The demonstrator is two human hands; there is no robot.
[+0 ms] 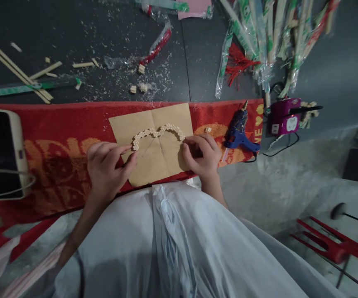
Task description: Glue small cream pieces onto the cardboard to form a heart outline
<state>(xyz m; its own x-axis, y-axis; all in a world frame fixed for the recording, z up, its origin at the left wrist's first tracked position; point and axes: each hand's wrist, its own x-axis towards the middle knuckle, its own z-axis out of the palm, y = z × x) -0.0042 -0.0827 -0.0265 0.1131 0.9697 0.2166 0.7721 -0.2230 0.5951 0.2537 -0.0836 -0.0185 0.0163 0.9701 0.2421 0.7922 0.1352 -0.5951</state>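
A curved strip of small pale wooden pieces point(158, 133), shaped like the top of a heart, lies on a creased sheet of brown paper point(154, 165). My left hand point(109, 165) has its thumb and forefinger closed about the strip's left end. At the right end, the fingertips of my right hand point(203, 155) touch the strip, thumb and forefinger bent close together. Faint lines show on the paper below the curve. A blue glue gun point(241, 134) rests to the right of my right hand, beside a small pale wooden piece point(208, 130).
A red patterned cloth point(57, 153) lies under the paper. At left is a tablet-like device point(0, 153) with a cable. Wooden sticks point(14, 64), wrappers and shavings litter the dark table. Wrapped chopsticks point(268, 37) and a purple power block point(286, 116) stand at right.
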